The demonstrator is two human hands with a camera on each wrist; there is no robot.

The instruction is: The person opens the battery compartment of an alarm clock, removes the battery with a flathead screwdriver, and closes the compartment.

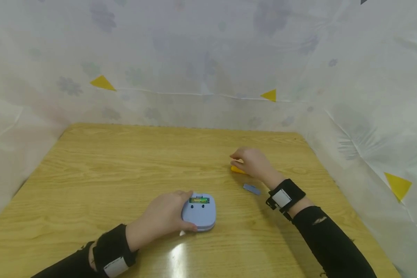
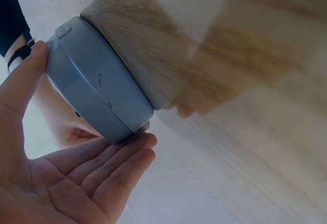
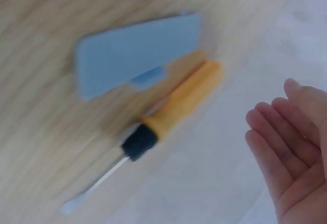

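My left hand grips a rounded-square, blue-grey device by its left side, thumb at the near edge and fingers at the far edge. A green battery lies in the uncovered compartment on its upper face, above two dark round holes. In the left wrist view, the device sits between thumb and fingers. My right hand hovers by a screwdriver with a yellow handle and black collar. Its loosely bent fingers are apart from the tool in the right wrist view. Beside the screwdriver lies a blue-grey battery cover.
Both hands work over a wood-grain table. White floral sheeting rises behind it and at both sides, with several yellow triangles on it.
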